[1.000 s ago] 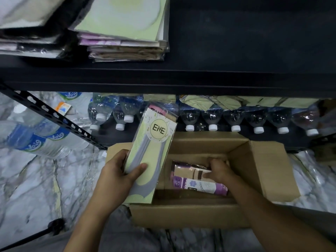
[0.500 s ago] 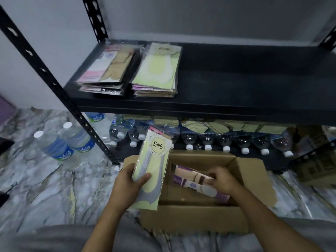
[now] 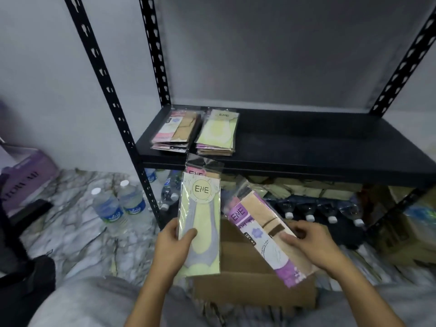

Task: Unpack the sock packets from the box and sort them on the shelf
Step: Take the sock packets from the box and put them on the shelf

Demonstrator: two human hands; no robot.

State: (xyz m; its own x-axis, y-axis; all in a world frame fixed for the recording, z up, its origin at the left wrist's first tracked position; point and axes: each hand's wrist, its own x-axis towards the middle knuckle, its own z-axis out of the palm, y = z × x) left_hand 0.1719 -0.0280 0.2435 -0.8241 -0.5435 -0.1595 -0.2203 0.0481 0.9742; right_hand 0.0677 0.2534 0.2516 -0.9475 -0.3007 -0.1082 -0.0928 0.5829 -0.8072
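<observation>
My left hand (image 3: 173,244) grips a yellow-green ENE sock packet (image 3: 200,218) upright, with a pink packet behind it. My right hand (image 3: 309,241) holds a purple and beige sock packet (image 3: 257,232), tilted, above the open cardboard box (image 3: 247,289) on the floor. On the black shelf (image 3: 306,140) lie two stacks: a pink and tan stack (image 3: 175,131) at the left and a yellow-green-topped stack (image 3: 218,131) beside it. The box's inside is mostly hidden by the packets.
Two water bottles (image 3: 118,206) stand on the marble floor left of the black rack post (image 3: 113,102). More bottles (image 3: 318,211) lie under the shelf. A purple box (image 3: 28,178) sits far left; cartons (image 3: 410,220) at the right.
My right hand has lifted the purple and beige packet out of the box. My left hand raised its packet slightly. The view tilted up, showing the shelf and wall.
</observation>
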